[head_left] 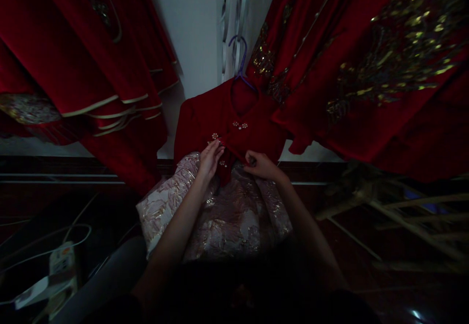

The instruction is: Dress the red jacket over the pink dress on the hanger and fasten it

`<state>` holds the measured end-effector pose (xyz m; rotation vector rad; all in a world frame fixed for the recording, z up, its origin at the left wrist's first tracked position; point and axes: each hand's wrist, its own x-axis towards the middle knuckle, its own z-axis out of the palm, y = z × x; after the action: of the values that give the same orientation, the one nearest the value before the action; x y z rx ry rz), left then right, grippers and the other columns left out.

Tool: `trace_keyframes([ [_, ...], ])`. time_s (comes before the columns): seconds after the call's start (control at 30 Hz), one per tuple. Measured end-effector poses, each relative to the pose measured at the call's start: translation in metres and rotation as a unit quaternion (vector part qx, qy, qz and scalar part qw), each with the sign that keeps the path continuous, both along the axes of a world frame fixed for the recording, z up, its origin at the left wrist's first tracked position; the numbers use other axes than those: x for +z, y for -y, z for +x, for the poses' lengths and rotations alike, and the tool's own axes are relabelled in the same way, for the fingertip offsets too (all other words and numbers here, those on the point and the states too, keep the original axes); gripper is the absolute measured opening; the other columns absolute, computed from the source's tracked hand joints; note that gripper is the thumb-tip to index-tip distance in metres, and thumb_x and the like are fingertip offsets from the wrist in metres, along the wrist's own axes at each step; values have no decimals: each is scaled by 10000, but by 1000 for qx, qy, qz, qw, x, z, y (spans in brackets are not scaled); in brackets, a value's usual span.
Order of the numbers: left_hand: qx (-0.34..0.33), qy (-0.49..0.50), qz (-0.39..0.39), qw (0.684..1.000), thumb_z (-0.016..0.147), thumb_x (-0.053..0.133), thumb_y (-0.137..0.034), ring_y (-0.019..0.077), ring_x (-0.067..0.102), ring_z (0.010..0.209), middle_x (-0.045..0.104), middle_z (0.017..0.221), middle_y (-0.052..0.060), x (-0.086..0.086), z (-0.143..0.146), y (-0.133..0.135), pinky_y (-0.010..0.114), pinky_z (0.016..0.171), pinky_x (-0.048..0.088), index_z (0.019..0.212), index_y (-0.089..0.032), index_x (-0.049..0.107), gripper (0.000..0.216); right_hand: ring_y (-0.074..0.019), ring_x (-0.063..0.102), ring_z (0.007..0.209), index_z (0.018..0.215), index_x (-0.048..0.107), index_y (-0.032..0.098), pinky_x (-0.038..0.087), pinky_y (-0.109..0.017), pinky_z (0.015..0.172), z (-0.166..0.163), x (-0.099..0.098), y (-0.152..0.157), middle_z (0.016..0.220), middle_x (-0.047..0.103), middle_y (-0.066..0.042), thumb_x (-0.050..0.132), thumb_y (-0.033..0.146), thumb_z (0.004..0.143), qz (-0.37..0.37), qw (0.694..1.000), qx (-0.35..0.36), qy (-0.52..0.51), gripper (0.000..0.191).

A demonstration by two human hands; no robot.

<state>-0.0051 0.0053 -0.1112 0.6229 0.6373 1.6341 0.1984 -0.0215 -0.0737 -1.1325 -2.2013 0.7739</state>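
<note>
A red jacket (198,114) with ornate flower-shaped fastenings hangs on a purple hanger (243,59) straight ahead. Below it spreads a pale pink skirt (234,221) with a shiny brocade pattern. My left hand (211,157) pinches the jacket's front edge beside a fastening. To its right, my right hand (261,164) has its fingers curled at the jacket's other front edge, near the top of the skirt. Dim light leaves the exact grip of the right fingers hard to make out.
Red garments with pale trim (110,65) hang at left, and red garments with gold sequins (403,45) hang at right. A power strip (62,263) with cords lies at lower left. A wooden frame (370,197) stands at right.
</note>
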Motion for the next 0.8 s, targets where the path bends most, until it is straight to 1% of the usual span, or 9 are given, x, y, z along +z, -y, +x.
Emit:
trace_keyframes([
  [0.13,-60,-21,-6,998,724,740,-271,38,623,674,699,898,12,7,-9,4,106,479,393,920,-164,695,227,-81,369,559,698,375,206,279,-207,539,0,-3,-2,605,416,65,572,273,701,6,1000,6,1,209],
  [0.27,-85,-34,13,996,708,757,-287,15,579,621,672,838,-5,7,-10,6,93,452,375,928,-158,693,263,-81,368,563,689,379,204,281,-206,550,0,-5,-3,606,426,63,575,275,691,9,1000,7,11,208],
  [0.4,-21,-73,25,997,698,752,-331,24,551,569,637,733,-23,2,-4,5,110,487,430,904,-145,682,286,-80,361,563,691,376,203,274,-199,540,1,-3,-2,612,407,65,571,276,690,7,1000,4,5,208],
  [0.53,64,-142,33,987,693,734,-326,35,559,526,660,740,-12,-2,-1,1,147,516,475,852,-135,665,258,-78,370,550,694,383,203,278,-197,538,-1,-3,-1,601,405,69,561,273,698,11,1000,6,12,192],
  [0.63,117,-170,-16,978,710,705,-307,45,558,496,657,702,-15,3,1,2,159,496,471,806,-150,629,199,-79,383,550,693,394,202,279,-200,542,-3,-4,-1,597,424,68,564,270,699,16,999,-5,37,183],
  [0.67,106,-181,-45,977,732,681,-319,49,555,487,649,681,-14,8,2,3,163,485,465,800,-154,624,187,-80,387,551,689,400,201,278,-203,543,-2,-4,-1,595,433,66,566,272,698,18,998,-10,51,180],
  [0.73,20,-234,-83,969,781,625,-355,66,558,483,642,659,8,27,5,6,180,468,457,790,-152,632,202,-85,399,553,676,421,198,273,-212,544,2,-3,-1,592,456,59,569,279,697,21,995,-21,92,170],
  [0.77,-47,-279,-78,956,795,606,-364,81,569,492,647,661,27,40,7,7,197,471,461,785,-147,638,219,-88,407,553,666,430,197,270,-217,542,5,-2,-1,590,467,54,571,284,694,17,993,-24,115,168],
  [0.8,-103,-339,-38,934,798,603,-354,95,581,513,656,673,46,56,9,7,214,490,470,769,-140,639,219,-91,414,553,658,437,196,265,-222,538,10,0,-2,588,474,50,573,289,692,10,990,-26,138,169],
])
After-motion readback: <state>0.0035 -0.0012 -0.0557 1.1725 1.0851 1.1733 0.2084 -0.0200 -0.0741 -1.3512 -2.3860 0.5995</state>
